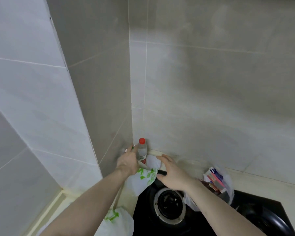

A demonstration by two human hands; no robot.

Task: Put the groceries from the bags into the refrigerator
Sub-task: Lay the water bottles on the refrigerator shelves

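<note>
At six o'clock of the tiled corner, the bottle (142, 150) stands upright, red cap up, rising from a white bag (144, 178); left hand (128, 161) grips it, right hand (173, 174) released alongside.

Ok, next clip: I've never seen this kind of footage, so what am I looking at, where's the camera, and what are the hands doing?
There is no machine: a person wears one wide-angle camera on the head, looking forward and down at their own arms. They stand at a tiled kitchen corner. The left hand grips a clear bottle with a red cap, which rises out of a white bag with green print. The right hand hovers open beside that bag, holding nothing. On the counter sit a black gas hob, a second clear bag of packets and another white bag nearer the camera. No refrigerator shows.
</note>
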